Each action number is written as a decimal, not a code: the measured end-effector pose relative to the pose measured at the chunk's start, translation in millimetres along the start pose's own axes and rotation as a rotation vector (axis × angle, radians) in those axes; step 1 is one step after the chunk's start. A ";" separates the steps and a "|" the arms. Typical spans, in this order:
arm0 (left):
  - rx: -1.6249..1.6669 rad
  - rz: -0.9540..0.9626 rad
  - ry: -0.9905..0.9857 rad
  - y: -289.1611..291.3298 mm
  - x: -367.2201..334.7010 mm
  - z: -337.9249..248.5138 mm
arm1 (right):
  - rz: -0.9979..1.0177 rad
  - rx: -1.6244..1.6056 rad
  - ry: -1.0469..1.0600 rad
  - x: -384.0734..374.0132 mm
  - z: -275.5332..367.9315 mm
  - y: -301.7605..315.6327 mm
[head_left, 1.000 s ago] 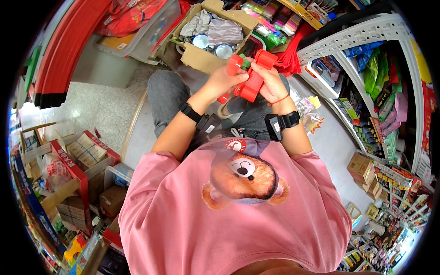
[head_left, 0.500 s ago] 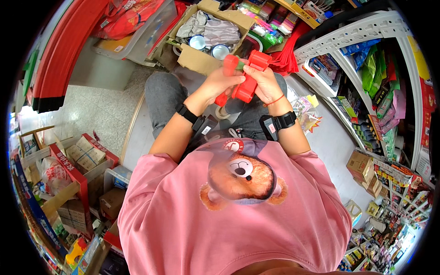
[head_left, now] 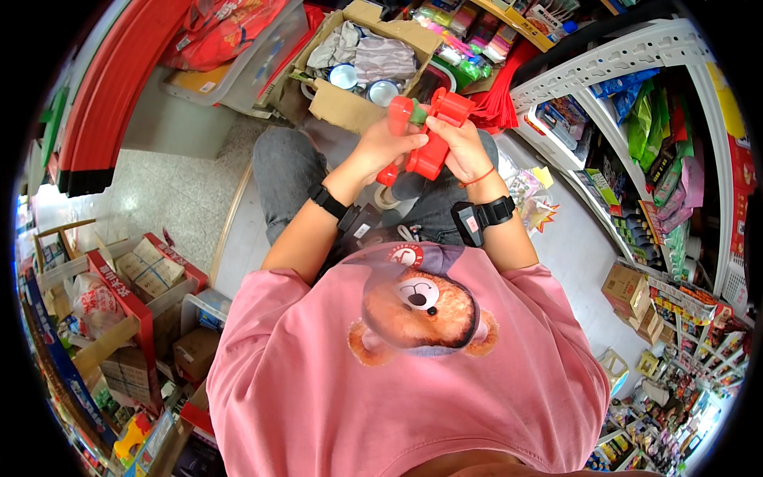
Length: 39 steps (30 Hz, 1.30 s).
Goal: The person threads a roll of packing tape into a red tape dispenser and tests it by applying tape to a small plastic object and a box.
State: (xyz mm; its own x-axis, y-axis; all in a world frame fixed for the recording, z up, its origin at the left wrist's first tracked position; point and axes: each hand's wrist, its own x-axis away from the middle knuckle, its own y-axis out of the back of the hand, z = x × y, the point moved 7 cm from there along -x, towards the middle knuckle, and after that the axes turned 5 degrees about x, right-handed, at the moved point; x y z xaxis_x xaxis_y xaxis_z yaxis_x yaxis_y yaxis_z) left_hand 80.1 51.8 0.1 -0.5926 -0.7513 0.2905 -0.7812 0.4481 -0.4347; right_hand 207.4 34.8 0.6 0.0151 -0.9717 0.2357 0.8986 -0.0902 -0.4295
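Above my lap, my left hand (head_left: 380, 148) grips a slim red plastic piece (head_left: 400, 116) with rounded ends, its middle covered by my fingers. Close beside it, my right hand (head_left: 464, 149) is closed round a wider red plastic piece (head_left: 430, 156) with thick, tube-like ends. A small green bit (head_left: 418, 114) shows between the two pieces near their far ends. Whether the pieces are joined or only touch, I cannot tell.
Beyond my hands stands an open cardboard box (head_left: 342, 104) with cloths and round white-and-blue items. A roll of tape (head_left: 386, 197) lies between my legs. White shelving (head_left: 604, 67) with packaged goods rises at right; cartons (head_left: 151, 274) crowd the left.
Both hands and the red pieces have shifted very slightly. More of the green bit shows between the pieces. Each hand keeps its grip.
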 end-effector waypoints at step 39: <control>-0.151 -0.035 0.023 4.9 -0.5 0.5 | -0.032 0.035 0.034 2.6 5.0 -2.4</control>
State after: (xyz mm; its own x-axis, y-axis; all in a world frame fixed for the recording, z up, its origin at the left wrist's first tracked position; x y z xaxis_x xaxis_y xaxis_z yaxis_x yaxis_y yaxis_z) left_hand 76.6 54.1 -2.6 -0.5674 -0.7573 0.3233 -0.8211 0.4909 -0.2913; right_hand 207.4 33.6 6.6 -0.0287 -0.9754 0.2186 0.9130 -0.1146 -0.3914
